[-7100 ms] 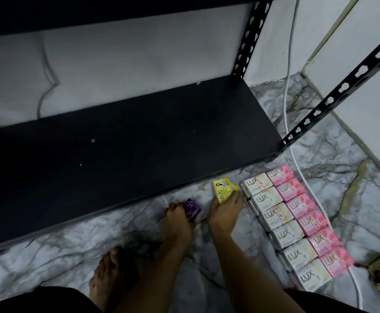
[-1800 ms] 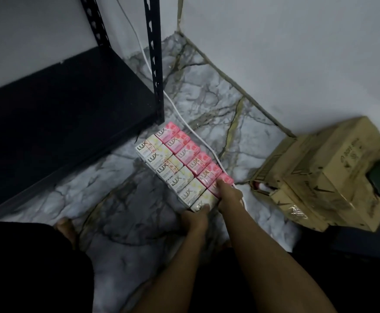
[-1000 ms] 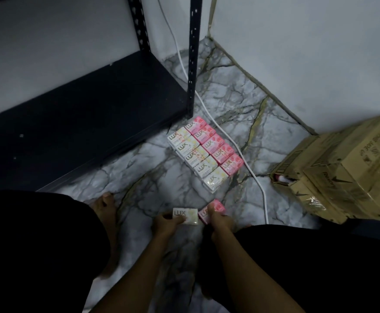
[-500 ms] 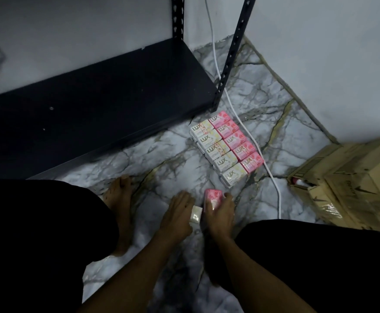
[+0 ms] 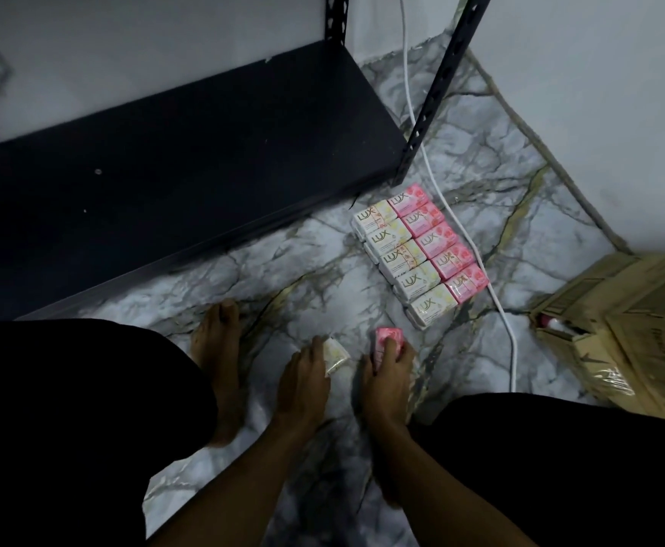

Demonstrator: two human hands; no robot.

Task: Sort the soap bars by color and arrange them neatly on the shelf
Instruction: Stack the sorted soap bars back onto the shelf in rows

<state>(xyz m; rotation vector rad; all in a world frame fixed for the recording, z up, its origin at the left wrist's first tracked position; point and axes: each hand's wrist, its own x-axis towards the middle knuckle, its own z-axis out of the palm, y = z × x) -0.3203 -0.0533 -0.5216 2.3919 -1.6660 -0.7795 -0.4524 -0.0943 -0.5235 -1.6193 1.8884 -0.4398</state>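
My left hand grips a white soap bar, mostly hidden under the fingers. My right hand grips a pink soap bar that sticks out above the knuckles. Both hands hover low over the marble floor. Further ahead on the floor lie two touching rows: several white soap bars on the left and several pink soap bars on the right. The black shelf board lies to the upper left with nothing on it.
A black perforated shelf post stands by the rows, and a white cable runs along the floor past them. Cardboard boxes sit at the right by the wall. My bare foot rests left of my hands.
I took one white and one pink bar off the near end of the rows and drew them back toward me. In the last half second the hands barely moved.
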